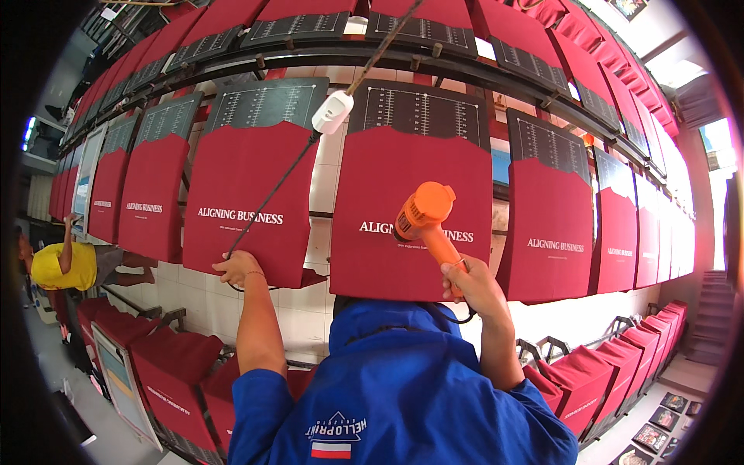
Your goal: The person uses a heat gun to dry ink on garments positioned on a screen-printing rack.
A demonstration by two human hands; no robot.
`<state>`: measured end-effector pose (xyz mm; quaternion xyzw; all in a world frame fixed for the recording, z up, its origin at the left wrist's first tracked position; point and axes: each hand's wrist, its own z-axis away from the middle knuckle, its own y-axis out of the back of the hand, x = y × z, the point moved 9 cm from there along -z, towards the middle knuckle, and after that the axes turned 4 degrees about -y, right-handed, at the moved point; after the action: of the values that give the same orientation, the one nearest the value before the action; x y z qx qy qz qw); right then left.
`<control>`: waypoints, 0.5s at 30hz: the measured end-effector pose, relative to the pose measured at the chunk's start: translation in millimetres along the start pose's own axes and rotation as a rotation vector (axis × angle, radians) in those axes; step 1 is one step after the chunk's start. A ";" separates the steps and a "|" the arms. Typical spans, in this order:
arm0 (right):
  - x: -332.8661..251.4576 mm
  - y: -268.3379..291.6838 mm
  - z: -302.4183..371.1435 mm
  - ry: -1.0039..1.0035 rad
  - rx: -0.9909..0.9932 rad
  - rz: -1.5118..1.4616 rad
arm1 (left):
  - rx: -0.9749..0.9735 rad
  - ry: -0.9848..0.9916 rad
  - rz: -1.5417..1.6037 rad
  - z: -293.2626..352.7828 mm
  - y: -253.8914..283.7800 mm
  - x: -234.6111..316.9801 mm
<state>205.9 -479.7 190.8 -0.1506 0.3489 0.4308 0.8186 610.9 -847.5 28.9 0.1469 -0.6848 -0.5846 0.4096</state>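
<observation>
My right hand (474, 285) is wrapped round the handle of an orange hair dryer (431, 209). The dryer's dark nozzle points left over a dark red shirt (411, 267) with white printing, stretched on a dark board (418, 108) with ruler markings. A black cord (273, 190) hangs from a white socket connector (333, 112) to my left hand (240, 269), whose fingers are closed on it. That hand is at the lower edge of another red shirt (248, 167), to the left. Whether it also touches the cloth is hard to tell.
More red shirts on marked boards run left and right in a row. A dark metal rail (271, 62) and another row lie beyond. Behind me stand further shirt-covered boards (174, 368). A person in a yellow shirt (66, 267) is at the far left.
</observation>
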 end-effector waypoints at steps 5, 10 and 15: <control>-2.4 -11.1 -3.7 0.055 -0.014 0.003 | -0.028 0.021 0.025 -4.7 -4.6 -4.5; -3.3 -22.0 -3.7 0.064 0.006 0.000 | -0.065 0.014 0.019 -0.4 1.2 -2.2; -13.8 -25.6 2.8 -0.012 0.066 -0.030 | -0.181 -0.086 0.196 5.8 2.8 5.3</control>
<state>222.6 -501.4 201.1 -0.1260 0.3556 0.4075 0.8316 604.1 -846.4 33.7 0.0166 -0.6572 -0.6069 0.4466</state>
